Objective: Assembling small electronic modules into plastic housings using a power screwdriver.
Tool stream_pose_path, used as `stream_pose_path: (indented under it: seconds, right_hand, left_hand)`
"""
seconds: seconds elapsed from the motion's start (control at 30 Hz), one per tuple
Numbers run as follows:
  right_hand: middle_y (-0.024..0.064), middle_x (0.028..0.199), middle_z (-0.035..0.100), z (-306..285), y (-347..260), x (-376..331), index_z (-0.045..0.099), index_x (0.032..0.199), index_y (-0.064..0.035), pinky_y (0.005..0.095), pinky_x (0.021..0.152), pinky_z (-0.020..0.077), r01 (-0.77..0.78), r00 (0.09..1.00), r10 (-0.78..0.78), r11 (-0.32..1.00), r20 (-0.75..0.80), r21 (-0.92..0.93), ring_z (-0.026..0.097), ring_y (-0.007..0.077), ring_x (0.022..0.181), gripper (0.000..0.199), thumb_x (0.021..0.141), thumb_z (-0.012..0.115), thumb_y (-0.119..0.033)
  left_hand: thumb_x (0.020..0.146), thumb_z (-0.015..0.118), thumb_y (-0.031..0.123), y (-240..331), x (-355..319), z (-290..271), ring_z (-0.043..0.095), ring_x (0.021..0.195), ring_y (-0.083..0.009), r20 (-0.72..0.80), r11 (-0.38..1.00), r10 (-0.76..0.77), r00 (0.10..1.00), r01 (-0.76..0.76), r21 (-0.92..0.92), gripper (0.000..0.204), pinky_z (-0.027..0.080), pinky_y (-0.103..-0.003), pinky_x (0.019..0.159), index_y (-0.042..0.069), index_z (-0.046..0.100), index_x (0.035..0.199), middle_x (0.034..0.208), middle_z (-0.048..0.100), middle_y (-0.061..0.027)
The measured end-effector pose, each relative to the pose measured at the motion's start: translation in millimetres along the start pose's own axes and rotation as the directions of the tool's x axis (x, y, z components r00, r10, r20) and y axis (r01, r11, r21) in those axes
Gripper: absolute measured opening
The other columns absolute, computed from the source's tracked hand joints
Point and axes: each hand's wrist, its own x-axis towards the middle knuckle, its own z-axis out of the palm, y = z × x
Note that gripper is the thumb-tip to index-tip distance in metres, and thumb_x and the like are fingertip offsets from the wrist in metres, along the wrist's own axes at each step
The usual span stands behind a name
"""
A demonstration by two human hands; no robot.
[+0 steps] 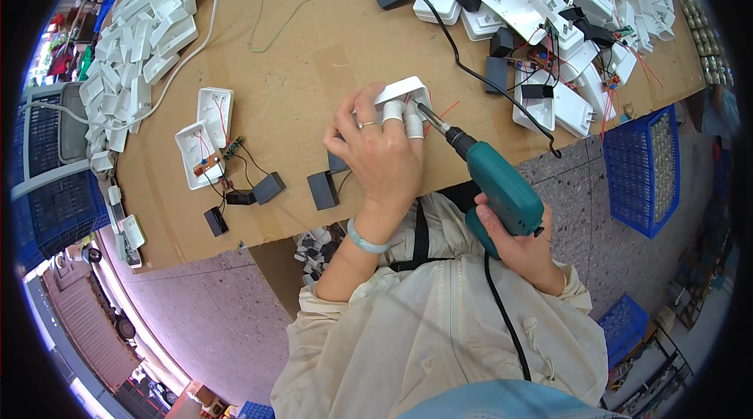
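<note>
My right hand [522,242] is closed round the handle of a green corded electric screwdriver [506,187]. Its metal tip reaches into a white plastic housing [404,91] near the table's front edge. Holding that housing from above is my left hand [384,140], with white covers on some fingertips; those fingers hide part of the inside. Red wires stick out beside it. Just left of my left wrist lies a black box-shaped part [322,190] with a dark wire. Further left, two open white housing halves [212,117] lie by a small green circuit board [234,147].
White housings with black boxes and wires [541,34] are heaped at the far right. More white casings [161,34] pile up at the left beside a pale cable [205,42]. A black cable [471,70] crosses the brown table [298,50]. Blue crates [642,172] stand right of it.
</note>
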Motion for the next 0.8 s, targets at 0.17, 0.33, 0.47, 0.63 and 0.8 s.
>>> stream_pose_path:
  seconds: [0.17, 0.33, 0.47, 0.63, 0.8]
  right_hand:
    - [0.0108, 0.096, 0.071, -5.4, -2.4, -2.5, 0.068, 0.109, 0.0042, 0.0279, 0.072, 0.0544, 0.02, 1.0, -0.02, 1.0, -0.012, -0.005, 0.07, 0.0171, 0.084, 0.024, 0.089, 0.077, -0.003]
    - [0.0112, 0.098, 0.071, -9.8, -7.8, -7.6, 0.068, 0.115, 0.0049, 0.0282, 0.074, 0.0555, -0.055, 0.998, 0.055, 0.998, 0.003, 0.033, 0.071, 0.0168, 0.086, 0.027, 0.09, 0.076, -0.004]
    - [0.011, 0.099, 0.072, -14.5, -5.8, -13.1, 0.067, 0.117, 0.005, 0.0282, 0.075, 0.0559, -0.113, 0.994, 0.113, 0.989, -0.001, 0.097, 0.071, 0.0158, 0.088, 0.029, 0.091, 0.075, -0.005]
    - [0.0096, 0.11, 0.07, -22.4, 2.8, -17.1, 0.059, 0.132, 0.0003, 0.0206, 0.062, 0.0448, -0.009, 0.997, 0.004, 0.998, 0.078, 0.066, 0.054, 0.0047, 0.071, 0.035, 0.098, 0.067, -0.005]
    - [0.0107, 0.11, 0.069, -22.8, 4.7, -18.2, 0.059, 0.132, 0.0008, 0.0207, 0.061, 0.0447, -0.002, 0.997, -0.003, 0.997, 0.071, 0.077, 0.054, 0.0051, 0.07, 0.034, 0.099, 0.066, -0.004]
  left_hand:
    - [0.067, 0.084, 0.016, -0.4, -0.1, -0.2, 0.054, 0.116, -0.0318, -0.01, 1.0, -0.001, 1.0, 0.001, -0.004, 0.026, 0.032, -0.047, 0.097, 0.003, 0.076, 0.088, 0.123, 0.065, -0.0064]
    - [0.076, 0.075, 0.013, 0.8, 0.0, 0.1, 0.052, 0.12, -0.0336, -0.01, 0.998, -0.008, 1.0, 0.007, -0.063, 0.016, 0.031, -0.052, 0.097, -0.002, 0.074, 0.082, 0.125, 0.063, -0.0102]
    - [0.076, 0.075, 0.013, 1.4, -0.2, 0.8, 0.052, 0.121, -0.0336, -0.007, 0.998, -0.01, 1.0, 0.01, -0.054, 0.015, 0.031, -0.051, 0.097, 0.0, 0.074, 0.084, 0.125, 0.062, -0.01]
    - [0.076, 0.075, 0.013, 1.1, 0.6, 0.6, 0.052, 0.121, -0.0334, -0.002, 0.998, -0.016, 1.0, 0.016, -0.053, 0.017, 0.031, -0.051, 0.097, 0.001, 0.074, 0.088, 0.125, 0.062, -0.0097]
    - [0.077, 0.075, 0.013, 1.2, 0.3, 0.9, 0.051, 0.121, -0.0333, 0.0, 0.998, -0.027, 1.0, 0.027, -0.065, 0.018, 0.031, -0.051, 0.097, 0.0, 0.074, 0.089, 0.125, 0.062, -0.0093]
